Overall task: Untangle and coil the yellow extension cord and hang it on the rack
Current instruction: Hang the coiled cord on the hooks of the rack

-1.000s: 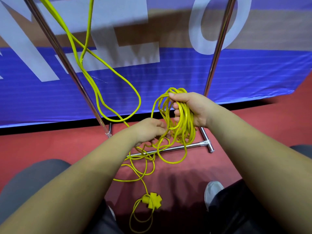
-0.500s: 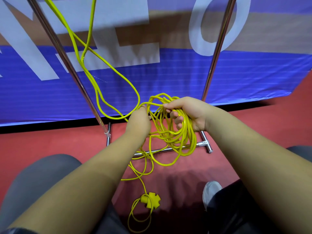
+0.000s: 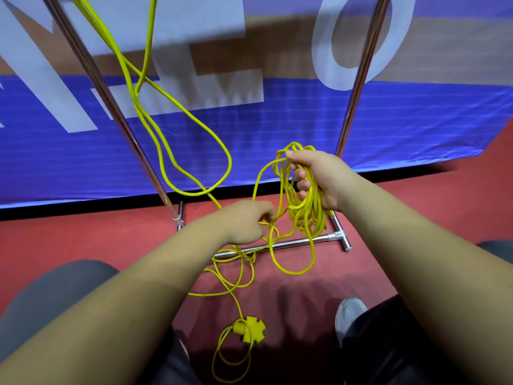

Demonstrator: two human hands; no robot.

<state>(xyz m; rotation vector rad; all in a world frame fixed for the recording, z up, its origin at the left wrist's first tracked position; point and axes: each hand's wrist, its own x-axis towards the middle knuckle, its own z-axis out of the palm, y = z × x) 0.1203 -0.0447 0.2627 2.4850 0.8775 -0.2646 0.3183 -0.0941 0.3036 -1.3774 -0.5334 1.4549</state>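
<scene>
The cord (image 3: 301, 201) is lying partly on the red floor (image 3: 83, 240) nearest me, where its yellow cross-shaped socket end (image 3: 249, 328) is resting between my knees beside a small loose loop. My white shoe (image 3: 348, 312) is showing just to the right of it. Further out, slack strands are crossing over the rack's (image 3: 291, 241) chrome base bar. Above that, my left hand (image 3: 245, 223) is closing its fingers around a single strand. My right hand (image 3: 319, 176) is sitting higher and a little further away, gripping a bundle of gathered loops that are hanging down from the fist. Beyond the hands, a long loop is dangling from above between the rack's two upright poles, reaching up out of view. Behind everything, a blue banner (image 3: 388, 129) with large pale letters is standing against the floor.
</scene>
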